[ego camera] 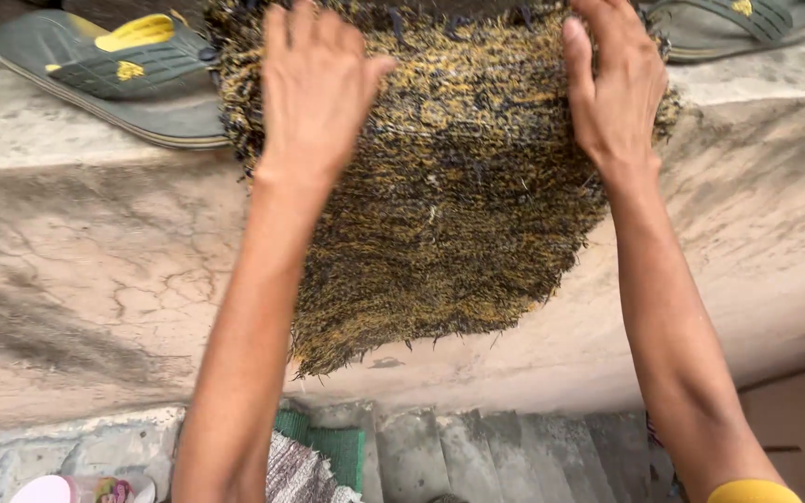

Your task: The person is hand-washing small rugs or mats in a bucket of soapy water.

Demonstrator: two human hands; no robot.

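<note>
Hands: we count two, both on one shaggy mat [449, 186].
Left hand [314, 88]: spread flat, palm down, pressing the mat's upper left part; it grips nothing.
Right hand [617, 84]: fingers curled over the mat's top right edge, thumb lying on the pile.
Mat: one, yellow and black, draped over a cracked concrete ledge [95, 270], its lower edge hanging down the face.
Sandals: two grey-green ones with yellow marks, one left [114, 70], one right [747, 23], atop the ledge.
Below: a green cloth [337, 452] on the ground.
</note>
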